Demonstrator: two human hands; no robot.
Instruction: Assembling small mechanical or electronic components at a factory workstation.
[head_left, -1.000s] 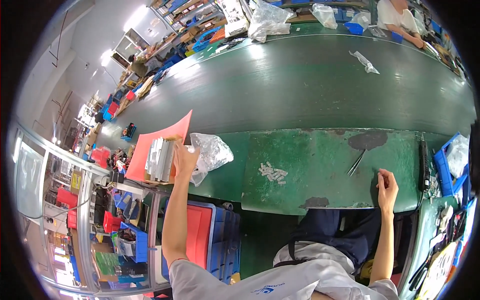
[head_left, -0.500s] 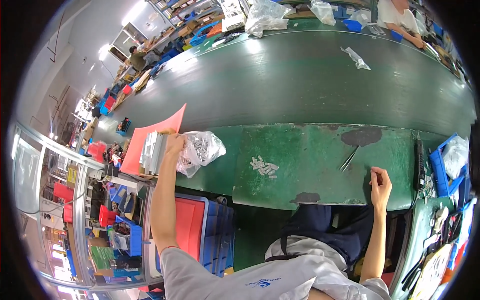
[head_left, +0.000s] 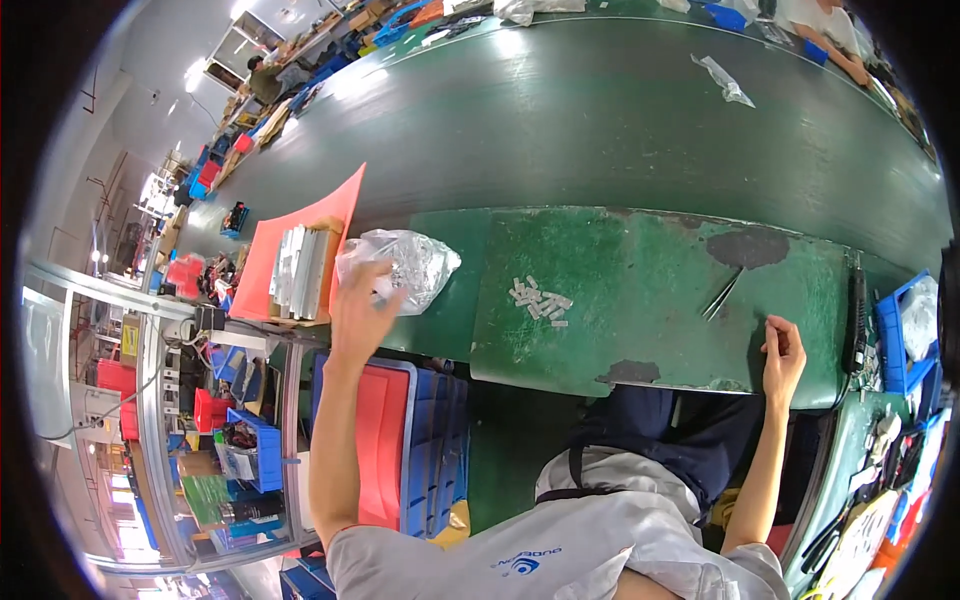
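Note:
My left hand (head_left: 362, 312) is over the near-left side of a clear plastic bag (head_left: 425, 272). Its fingers and thumb are apart; they cover part of the bag, and I see nothing held. Small shiny pieces showed in the bag. Just left of it, a stack of grey and white flat pieces (head_left: 297, 270) stands against a pink sheet (head_left: 262, 262). At the mat's near edge on the right, my right hand (head_left: 785, 358) hovers or rests with loosely bent fingers, empty. Tweezers (head_left: 723, 294) lie beyond it. Several small clear pieces (head_left: 540, 300) are piled mid-mat.
The green mat (head_left: 640, 330) has dark worn patches. A blue bin (head_left: 905, 345) with a plastic bag stands at the right. Below the left table edge is a blue crate (head_left: 435, 440). Across the long dark table (head_left: 560, 130) lies a plastic wrapper (head_left: 724, 82); a person sits beyond.
My left hand has left the stack's right edge and come toward me and slightly right, over the plastic bag. My right hand stays at the mat's edge. The view has tilted downward.

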